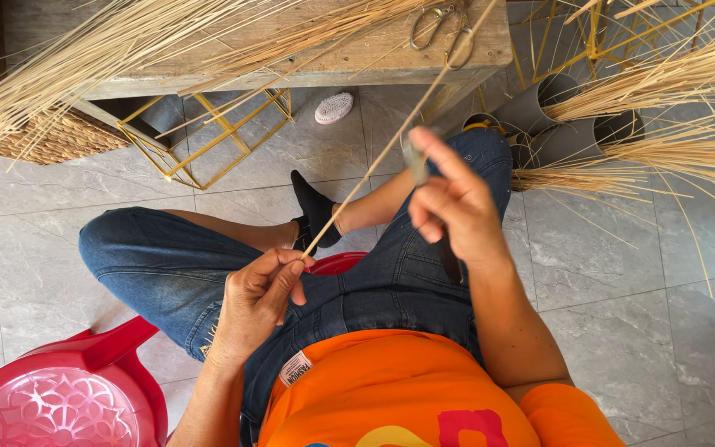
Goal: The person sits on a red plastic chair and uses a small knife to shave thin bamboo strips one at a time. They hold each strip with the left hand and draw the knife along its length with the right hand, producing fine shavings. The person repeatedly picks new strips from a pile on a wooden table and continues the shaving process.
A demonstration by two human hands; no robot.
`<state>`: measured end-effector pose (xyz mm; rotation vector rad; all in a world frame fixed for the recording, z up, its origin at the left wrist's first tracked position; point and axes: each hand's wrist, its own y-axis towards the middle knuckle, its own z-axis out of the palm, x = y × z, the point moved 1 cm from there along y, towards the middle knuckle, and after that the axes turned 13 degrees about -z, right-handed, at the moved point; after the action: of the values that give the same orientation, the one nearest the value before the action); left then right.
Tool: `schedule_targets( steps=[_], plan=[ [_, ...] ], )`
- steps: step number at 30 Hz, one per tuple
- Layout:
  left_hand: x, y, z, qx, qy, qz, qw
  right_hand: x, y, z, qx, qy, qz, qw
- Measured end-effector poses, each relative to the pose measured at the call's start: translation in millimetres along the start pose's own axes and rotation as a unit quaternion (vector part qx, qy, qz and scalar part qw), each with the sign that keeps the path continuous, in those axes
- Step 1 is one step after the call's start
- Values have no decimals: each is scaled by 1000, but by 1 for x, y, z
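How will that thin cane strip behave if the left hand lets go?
The cane strip looks long and very thin, so probably light and springy. Pinched by the left hand and run across the knife in the right hand, it would likely flick or droop.

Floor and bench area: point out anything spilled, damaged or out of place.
Nothing looks damaged. Loose straw stalks lie scattered on the grey tile floor beside the bundles in grey tubes, and a small white brush sits under the wooden bench.
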<state>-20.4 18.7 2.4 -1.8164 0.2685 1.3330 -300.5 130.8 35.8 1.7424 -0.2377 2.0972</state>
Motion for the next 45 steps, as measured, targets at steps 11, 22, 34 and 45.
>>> schedule_targets(
  steps=[11, 22, 34, 45],
  plan=[
    [9, -7, -13, 20, 16, -19, 999, -22, 8, 12, 34, 14, -5, 999],
    [-1, -1, 4, 20, 24, 34, 999, -23, -4, 19, 49, 16, 32, 998],
    [13, -14, -19, 30, 28, 38, 998, -3, 8, -28, -47, 24, -17, 998],
    [25, -22, -30, 10, 69, 13, 997, -10, 17, -55, -75, 23, -5, 997]
  ],
)
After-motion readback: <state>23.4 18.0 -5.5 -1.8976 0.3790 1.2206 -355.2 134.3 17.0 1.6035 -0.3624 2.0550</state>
